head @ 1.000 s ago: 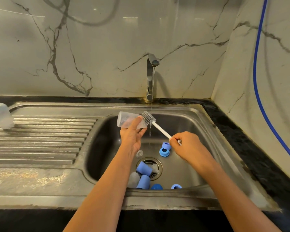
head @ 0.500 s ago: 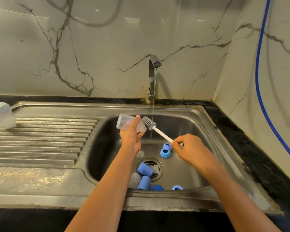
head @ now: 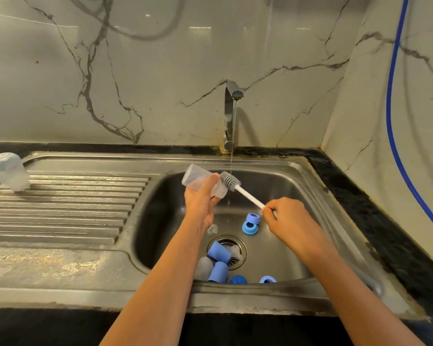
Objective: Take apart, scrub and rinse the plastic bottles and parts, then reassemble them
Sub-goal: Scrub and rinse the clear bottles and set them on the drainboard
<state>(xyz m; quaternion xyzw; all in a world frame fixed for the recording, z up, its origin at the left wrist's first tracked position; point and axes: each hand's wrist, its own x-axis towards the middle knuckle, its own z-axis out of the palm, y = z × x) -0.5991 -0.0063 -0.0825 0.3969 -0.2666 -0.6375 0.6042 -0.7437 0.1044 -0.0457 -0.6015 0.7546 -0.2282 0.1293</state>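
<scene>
Over sink (head: 298, 171): left hand (head: 200, 203) grips bottle (head: 198, 182), right hand (head: 285, 217) holds brush (head: 231, 181).

No text, label, brand or number can be read anywhere. The clear plastic bottle (head: 193, 178) in the left hand (head: 200, 206), the white-handled grey bottle brush (head: 244, 193) in the right hand (head: 288, 218), the second clear plastic bottle (head: 8, 171) on the ribbed steel draining surface (head: 73, 208) and the blue plastic rings (head: 253, 217) in the steel sink basin (head: 298, 196) all look plain or too blurred to tell
</scene>
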